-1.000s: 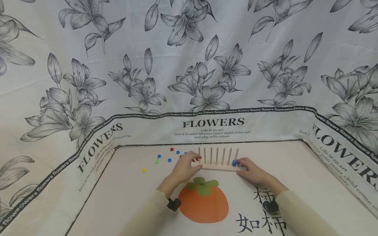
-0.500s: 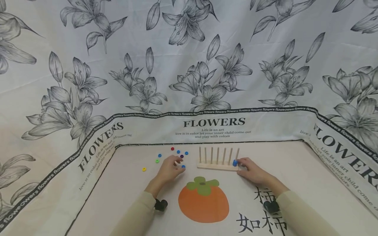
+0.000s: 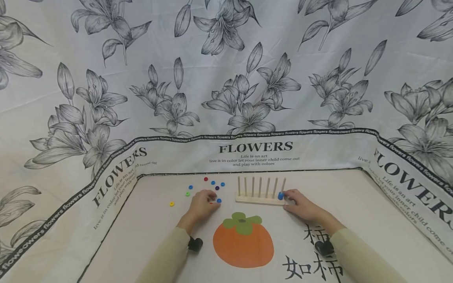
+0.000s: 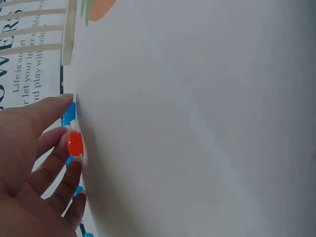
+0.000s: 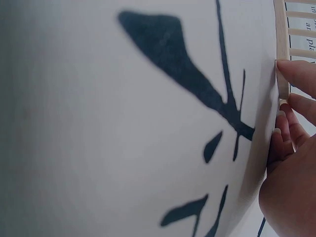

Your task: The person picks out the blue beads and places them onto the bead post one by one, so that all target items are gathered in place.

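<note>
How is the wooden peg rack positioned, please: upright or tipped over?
Upright: in the head view, the wooden peg rack sits flat on the tablecloth with its seven pegs pointing up, the right hand holding one end.

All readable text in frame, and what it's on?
"FLOWERS": cloth border, three sides.
"Life is an art live it in color let your inner child come out and play with colors": border's back side.
"flowers flowers", repeating: upper black trim.
"柿", "如", "柿": tabletop cloth.
Lower black trim: too small to read.
Peg rack: no lettering visible.
</note>
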Available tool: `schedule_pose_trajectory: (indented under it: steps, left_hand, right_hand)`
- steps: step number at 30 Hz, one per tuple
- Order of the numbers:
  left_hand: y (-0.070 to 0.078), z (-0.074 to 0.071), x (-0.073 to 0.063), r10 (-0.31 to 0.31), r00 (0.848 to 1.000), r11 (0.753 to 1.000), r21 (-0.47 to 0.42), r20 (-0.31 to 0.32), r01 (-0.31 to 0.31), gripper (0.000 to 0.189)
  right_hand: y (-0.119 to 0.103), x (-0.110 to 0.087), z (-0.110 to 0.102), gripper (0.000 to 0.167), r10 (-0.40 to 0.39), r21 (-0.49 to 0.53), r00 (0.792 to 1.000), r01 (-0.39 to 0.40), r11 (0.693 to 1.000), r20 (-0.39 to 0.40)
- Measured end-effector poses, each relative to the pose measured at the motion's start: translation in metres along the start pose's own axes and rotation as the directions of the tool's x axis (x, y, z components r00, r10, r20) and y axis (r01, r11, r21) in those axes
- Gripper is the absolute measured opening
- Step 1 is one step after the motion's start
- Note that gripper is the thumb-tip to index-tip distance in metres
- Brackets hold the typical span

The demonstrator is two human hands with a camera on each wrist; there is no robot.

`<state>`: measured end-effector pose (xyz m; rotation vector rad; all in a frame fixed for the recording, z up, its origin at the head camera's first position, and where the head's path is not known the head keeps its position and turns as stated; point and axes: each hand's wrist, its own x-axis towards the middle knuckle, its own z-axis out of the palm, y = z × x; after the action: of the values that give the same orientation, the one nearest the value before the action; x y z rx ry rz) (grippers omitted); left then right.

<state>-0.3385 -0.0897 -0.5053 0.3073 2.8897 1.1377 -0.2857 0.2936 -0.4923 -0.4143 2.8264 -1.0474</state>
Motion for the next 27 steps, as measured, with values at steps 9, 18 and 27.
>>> schedule_pose_trajectory:
  steps: [9,18,27]
  left_hand:
    - [0.000,0.004,0.005,0.022,1.000,0.998,0.056,-0.017,-0.021,0.019]
    - [0.002,0.005,0.006,0.019,0.999,0.995,0.098,-0.032,-0.015,0.015]
    - [0.006,0.003,0.004,0.040,0.999,0.995,0.090,-0.030,-0.037,0.014]
  right_hand:
    - [0.003,0.000,0.001,0.060,0.016,0.009,1.000,-0.016,1.000,0.000]
    - [0.008,0.002,0.001,0.061,0.007,0.000,1.000,-0.007,1.000,-0.004]
    - [0.006,0.001,0.001,0.058,-0.016,-0.020,1.000,0.016,1.000,-0.009]
